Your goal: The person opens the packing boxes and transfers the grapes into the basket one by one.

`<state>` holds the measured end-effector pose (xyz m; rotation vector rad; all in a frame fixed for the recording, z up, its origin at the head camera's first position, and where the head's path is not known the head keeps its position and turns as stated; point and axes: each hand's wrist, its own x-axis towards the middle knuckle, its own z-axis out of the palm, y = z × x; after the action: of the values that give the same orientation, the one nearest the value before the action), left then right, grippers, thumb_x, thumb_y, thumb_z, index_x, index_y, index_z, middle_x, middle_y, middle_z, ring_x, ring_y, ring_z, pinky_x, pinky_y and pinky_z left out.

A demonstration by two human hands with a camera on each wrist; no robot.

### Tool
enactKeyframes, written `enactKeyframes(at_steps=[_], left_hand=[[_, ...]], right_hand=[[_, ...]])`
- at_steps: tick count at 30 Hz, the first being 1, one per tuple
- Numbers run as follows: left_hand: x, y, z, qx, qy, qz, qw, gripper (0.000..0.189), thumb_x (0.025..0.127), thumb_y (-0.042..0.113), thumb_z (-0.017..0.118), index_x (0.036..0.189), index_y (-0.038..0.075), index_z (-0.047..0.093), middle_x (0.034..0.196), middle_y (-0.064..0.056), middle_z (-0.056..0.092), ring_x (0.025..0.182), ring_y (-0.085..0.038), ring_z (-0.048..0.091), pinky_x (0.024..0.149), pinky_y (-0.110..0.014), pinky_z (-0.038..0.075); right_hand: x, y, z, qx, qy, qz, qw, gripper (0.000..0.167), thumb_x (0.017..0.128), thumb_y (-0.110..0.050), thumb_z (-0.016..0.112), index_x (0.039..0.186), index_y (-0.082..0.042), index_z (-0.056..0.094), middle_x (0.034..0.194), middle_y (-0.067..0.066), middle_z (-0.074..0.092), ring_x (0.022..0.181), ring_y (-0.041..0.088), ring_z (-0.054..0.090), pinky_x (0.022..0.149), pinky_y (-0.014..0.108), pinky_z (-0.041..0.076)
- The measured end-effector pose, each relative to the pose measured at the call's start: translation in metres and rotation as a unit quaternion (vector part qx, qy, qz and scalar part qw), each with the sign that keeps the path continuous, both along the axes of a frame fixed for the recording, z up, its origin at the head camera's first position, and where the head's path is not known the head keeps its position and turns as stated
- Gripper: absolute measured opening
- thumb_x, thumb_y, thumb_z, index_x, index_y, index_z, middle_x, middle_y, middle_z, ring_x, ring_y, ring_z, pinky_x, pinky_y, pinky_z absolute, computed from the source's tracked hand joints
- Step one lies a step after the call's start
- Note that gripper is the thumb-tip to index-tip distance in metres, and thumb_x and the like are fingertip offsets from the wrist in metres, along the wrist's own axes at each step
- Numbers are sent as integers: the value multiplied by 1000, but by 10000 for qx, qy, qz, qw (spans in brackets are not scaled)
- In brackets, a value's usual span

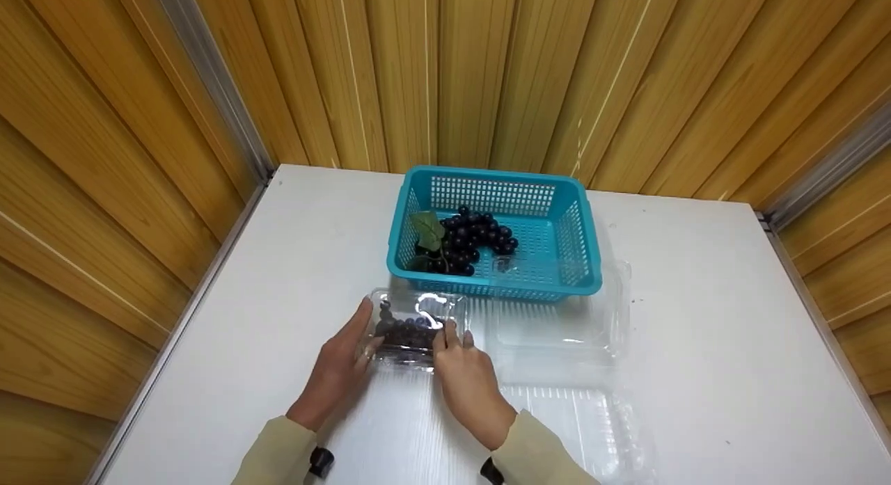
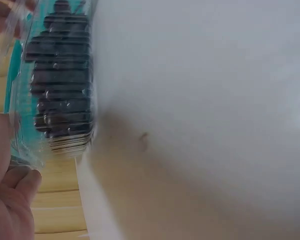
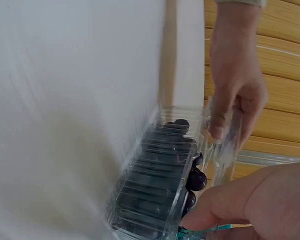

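A clear plastic clamshell container point(image 1: 435, 304) sits on the white table, with dark grapes point(image 2: 62, 75) inside, seen through its ribbed wall. My left hand point(image 1: 337, 367) grips its left end, thumb toward the front and fingers along the side. At the right end, my right hand point(image 1: 470, 387) holds the container, fingers over the lid's edge. In the right wrist view the right thumb lies at the rim beside a few grapes point(image 3: 196, 179), and the lid point(image 3: 225, 155) stands a little apart from the base there.
Behind the container stands a turquoise basket point(image 1: 494, 174) with a bunch of dark grapes point(image 1: 473, 234) and green leaves point(image 1: 428, 229). On the right an empty clear container point(image 1: 550, 332) lies open, partly overlapping the basket's front, and another clear piece point(image 1: 571, 429) lies nearer. Wood-patterned walls point(image 1: 466, 74) enclose the table.
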<state>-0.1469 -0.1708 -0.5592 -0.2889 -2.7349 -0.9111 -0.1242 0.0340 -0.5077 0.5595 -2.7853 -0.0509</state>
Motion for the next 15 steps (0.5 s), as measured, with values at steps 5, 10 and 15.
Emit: enactKeyframes(at_steps=[5, 10, 15], left_hand=[[0, -2, 1, 117, -331, -80, 9994, 67, 98, 26, 56, 155, 21, 21, 159, 3, 28, 144, -10, 30, 112, -29, 32], [-1, -5, 4, -166, -17, -194, 9997, 66, 96, 24, 59, 154, 16, 27, 157, -3, 34, 140, -16, 39, 109, -31, 37], [-5, -10, 10, -513, 559, -361, 9965, 65, 90, 16, 67, 149, 11, 38, 152, -6, 42, 132, -22, 50, 103, -34, 44]], right_hand=[[1, 1, 0, 13, -31, 77, 10000, 40, 75, 7, 73, 114, -2, 69, 124, 17, 66, 100, 31, 70, 50, 29, 55], [2, 0, 0, 9, 55, -4, 10000, 40, 75, 6, 72, 113, -4, 70, 123, 15, 67, 99, 30, 70, 46, 31, 52], [3, -1, 2, 115, 151, -33, 9998, 39, 75, 3, 73, 112, -7, 72, 120, 12, 69, 96, 26, 71, 40, 31, 45]])
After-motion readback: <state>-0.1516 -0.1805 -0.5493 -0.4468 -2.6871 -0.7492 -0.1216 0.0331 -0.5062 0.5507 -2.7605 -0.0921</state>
